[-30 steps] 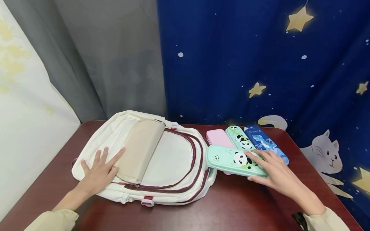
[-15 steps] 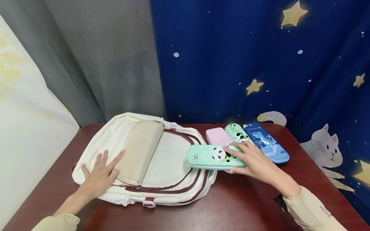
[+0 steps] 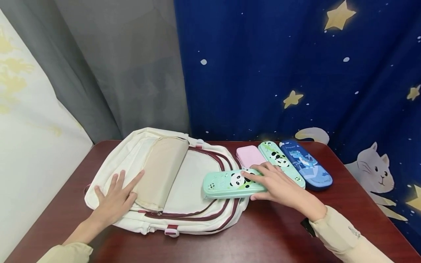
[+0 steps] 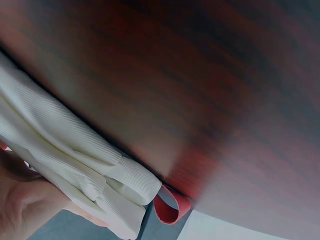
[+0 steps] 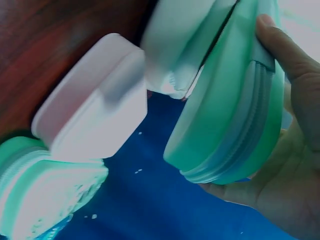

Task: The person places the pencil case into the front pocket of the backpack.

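Both hands are on the dark red table (image 3: 269, 233). Right hand (image 3: 279, 186) grips a mint-green panda pencil case (image 3: 230, 184): fingers lie over its top at the right end, thumb under the near side, and the right wrist view shows the fingers wrapped round its zippered edge. That case lies lengthwise, its left end over the right rim of the white backpack (image 3: 194, 179) and over the maroon zipper trim (image 3: 227, 204), its right end level with the bag's edge.

Left hand (image 3: 113, 199) lies flat with fingers spread on the left part of the backpack, the forefinger reaching to the beige folded flap (image 3: 161, 171). In the left wrist view the bag's ribbed cream fabric and a small red loop sit at the table's edge.

Behind the right hand three more cases lie side by side, touching or nearly so: a pink case (image 3: 249, 156), a second green panda case (image 3: 279, 160) and a blue dinosaur case (image 3: 307, 168) nearest the right table edge. Bare tabletop lies in front of the bag and hands, along the near edge. A starry blue curtain (image 3: 296, 65) and a grey curtain (image 3: 125, 65) hang close behind the table's far edge.
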Tool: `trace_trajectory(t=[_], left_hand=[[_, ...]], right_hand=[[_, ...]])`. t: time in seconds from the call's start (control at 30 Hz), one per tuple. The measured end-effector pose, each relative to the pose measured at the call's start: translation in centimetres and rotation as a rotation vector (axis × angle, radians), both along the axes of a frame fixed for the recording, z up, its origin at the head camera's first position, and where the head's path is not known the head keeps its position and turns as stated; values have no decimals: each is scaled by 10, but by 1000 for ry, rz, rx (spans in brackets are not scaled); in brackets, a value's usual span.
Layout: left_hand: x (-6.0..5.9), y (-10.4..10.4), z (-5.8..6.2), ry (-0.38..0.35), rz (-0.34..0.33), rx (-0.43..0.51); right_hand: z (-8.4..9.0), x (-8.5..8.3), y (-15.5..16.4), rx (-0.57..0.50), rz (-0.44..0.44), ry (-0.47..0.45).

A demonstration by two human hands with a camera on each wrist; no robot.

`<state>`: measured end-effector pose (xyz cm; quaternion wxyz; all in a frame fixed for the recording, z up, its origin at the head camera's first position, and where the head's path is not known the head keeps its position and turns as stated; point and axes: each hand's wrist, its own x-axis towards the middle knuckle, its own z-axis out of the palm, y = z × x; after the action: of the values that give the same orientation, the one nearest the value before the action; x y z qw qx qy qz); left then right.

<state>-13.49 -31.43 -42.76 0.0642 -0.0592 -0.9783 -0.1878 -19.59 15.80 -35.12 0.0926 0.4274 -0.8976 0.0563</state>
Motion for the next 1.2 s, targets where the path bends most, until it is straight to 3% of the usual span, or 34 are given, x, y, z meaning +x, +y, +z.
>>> trace_trajectory(t=[0.3,1.2], left_hand=[[0,1,0,-3,0,3],[1,0,3,-19,-14,20]], right_hand=[[9,-1,-23,90,21,-10],[2,8,-60,148,11,-10]])
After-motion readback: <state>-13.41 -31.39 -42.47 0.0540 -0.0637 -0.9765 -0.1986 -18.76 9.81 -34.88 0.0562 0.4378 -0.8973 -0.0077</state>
